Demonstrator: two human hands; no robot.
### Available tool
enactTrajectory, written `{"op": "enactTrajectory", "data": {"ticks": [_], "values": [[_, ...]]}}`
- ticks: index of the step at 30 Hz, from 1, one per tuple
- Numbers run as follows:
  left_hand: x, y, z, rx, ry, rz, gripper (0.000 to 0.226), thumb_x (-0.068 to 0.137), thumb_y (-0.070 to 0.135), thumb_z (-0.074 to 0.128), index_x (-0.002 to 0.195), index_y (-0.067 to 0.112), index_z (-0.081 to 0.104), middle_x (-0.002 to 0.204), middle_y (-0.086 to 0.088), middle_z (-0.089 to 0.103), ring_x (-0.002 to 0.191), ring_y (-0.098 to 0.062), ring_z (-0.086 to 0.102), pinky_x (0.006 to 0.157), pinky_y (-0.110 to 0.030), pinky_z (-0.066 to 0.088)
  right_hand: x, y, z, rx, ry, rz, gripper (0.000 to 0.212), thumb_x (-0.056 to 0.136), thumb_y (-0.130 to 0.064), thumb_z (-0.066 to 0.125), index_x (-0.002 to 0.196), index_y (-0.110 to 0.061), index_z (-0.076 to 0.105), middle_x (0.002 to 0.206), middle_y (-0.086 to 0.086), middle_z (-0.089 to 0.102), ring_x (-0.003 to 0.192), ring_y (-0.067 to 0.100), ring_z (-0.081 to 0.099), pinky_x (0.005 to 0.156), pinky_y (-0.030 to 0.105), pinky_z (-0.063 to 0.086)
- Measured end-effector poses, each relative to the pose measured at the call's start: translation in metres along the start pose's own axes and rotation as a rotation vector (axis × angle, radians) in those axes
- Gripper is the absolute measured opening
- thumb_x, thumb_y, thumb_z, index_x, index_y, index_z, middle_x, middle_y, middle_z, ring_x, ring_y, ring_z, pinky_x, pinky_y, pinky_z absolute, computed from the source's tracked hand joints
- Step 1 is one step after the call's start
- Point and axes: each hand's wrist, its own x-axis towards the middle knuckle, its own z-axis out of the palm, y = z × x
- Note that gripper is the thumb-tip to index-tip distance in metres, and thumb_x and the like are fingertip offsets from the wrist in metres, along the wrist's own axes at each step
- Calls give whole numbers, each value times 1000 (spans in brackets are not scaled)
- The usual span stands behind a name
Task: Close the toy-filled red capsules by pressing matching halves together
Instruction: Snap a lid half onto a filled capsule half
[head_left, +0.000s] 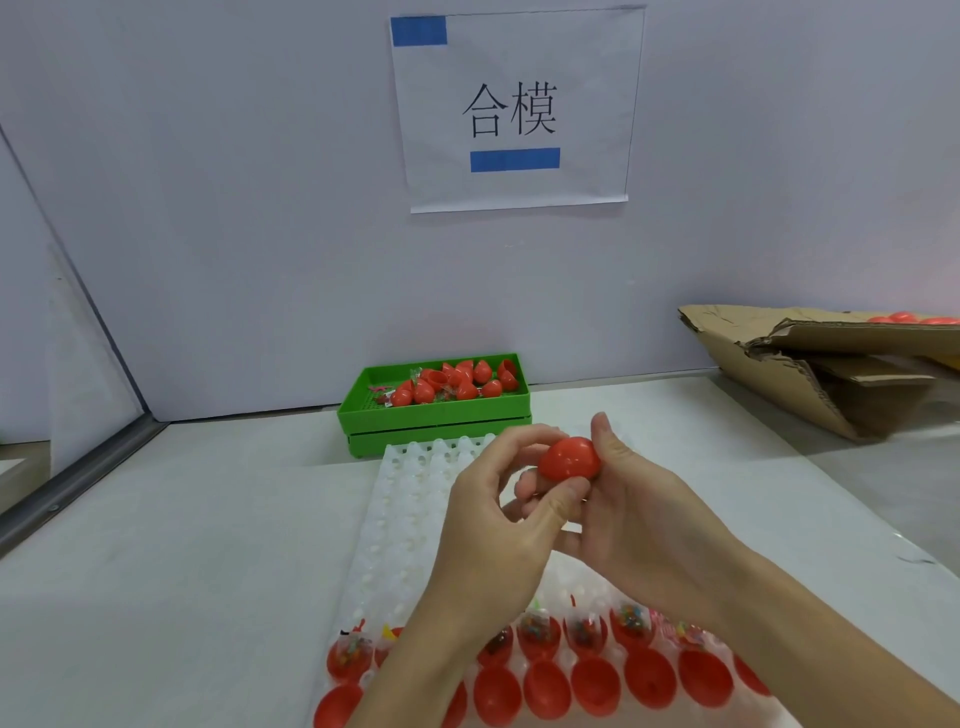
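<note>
Gripping red capsule (569, 458), both hands (561, 512) above tray (410, 499).

a single head-worn wide-angle view looks forward and down over a pale grey table (208, 519) toward the white back wall (234, 208), which bends at the frame edges. the near edge of the white moulded plastic tray (410, 499) runs out under the bottom of the frame, very close; the green plastic crate (436, 415) sits far off at the table's back edge.
</note>
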Motion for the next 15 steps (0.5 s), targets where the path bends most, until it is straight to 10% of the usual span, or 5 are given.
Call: {"op": "enactTrajectory", "data": {"ticks": [6,15], "values": [[1,-1,-1,85,47,21,30,83,14,78,108,28,70,116,20,67,105,-2,66,84,-12,51,1,-2,-7,-25,93,74,69,90,-61,41,105,-4,76,111,26,70,102,33,71,86,42,58],[3,-4,-7,379,125,105,25,83,22,80,99,34,65,90,21,70,94,2,66,84,-14,53,1,-6,-13,-560,339,-252,27,88,-32,65,107,-14,72,94,8,76,82,26,74,65,27,57]]}}
